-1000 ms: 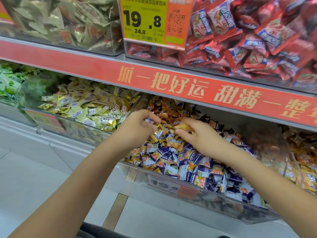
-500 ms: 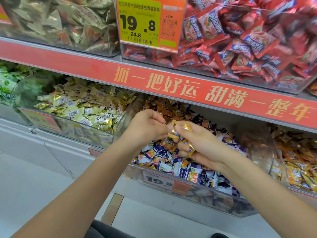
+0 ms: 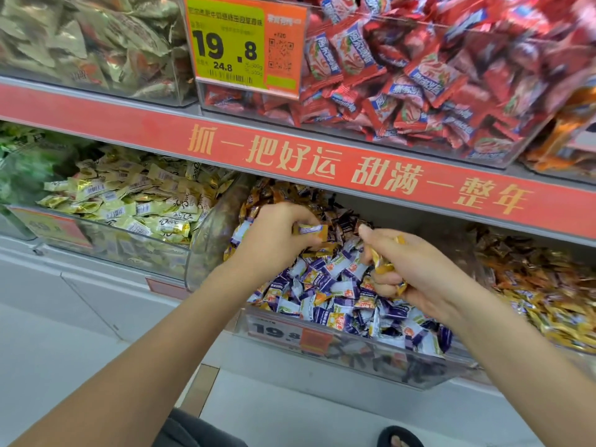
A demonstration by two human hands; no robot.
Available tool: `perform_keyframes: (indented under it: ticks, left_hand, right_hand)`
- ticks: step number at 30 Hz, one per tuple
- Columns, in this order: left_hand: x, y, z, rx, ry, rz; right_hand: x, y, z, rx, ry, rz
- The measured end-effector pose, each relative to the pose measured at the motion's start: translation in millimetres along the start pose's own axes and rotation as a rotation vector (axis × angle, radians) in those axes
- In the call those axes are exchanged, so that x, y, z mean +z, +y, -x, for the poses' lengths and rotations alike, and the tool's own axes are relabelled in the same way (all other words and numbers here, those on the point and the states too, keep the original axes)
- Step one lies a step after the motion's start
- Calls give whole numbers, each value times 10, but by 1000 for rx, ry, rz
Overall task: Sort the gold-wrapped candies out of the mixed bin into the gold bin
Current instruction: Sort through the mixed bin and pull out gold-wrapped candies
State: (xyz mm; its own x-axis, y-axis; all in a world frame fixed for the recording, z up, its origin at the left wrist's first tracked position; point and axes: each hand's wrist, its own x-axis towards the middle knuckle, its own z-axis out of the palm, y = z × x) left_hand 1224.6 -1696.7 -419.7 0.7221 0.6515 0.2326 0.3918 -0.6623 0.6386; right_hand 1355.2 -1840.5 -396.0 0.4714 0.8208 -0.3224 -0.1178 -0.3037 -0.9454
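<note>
Shop candy aisle, price tag (image 3: 245, 50), bulk candy bins (image 3: 354, 353)

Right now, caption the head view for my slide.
Both hands over the mixed bin: right hand grips gold candies, left hand pinches another candy.

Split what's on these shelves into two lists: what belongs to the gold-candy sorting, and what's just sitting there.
Part of the job:
- mixed bin
- gold candies gripped in right hand
- candy pinched by left hand
- gold bin

Just there:
- red candies
- price tag
- Dove bin

left hand (image 3: 274, 237): pinches candy (image 3: 311, 229) | right hand (image 3: 416, 269): grips gold candies (image 3: 380, 264)
</note>
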Motion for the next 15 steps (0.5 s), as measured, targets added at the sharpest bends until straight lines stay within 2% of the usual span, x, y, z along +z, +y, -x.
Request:
perform_keyframes:
  ticks: [1,4,11,15]
  left_hand:
    - [-32,79,13,-25,20,100]
    - [-8,199,37,-96,-71,293]
    - [-16,359,105,20,-6,231]
    - [-95,374,94,-292,-189,592]
  right_hand:
    - [9,11,27,-9,-13,9]
    - [78,44,82,-50,-52,-18]
    - [195,111,143,-221,-22,140]
    - [177,53,173,-82,-20,-213]
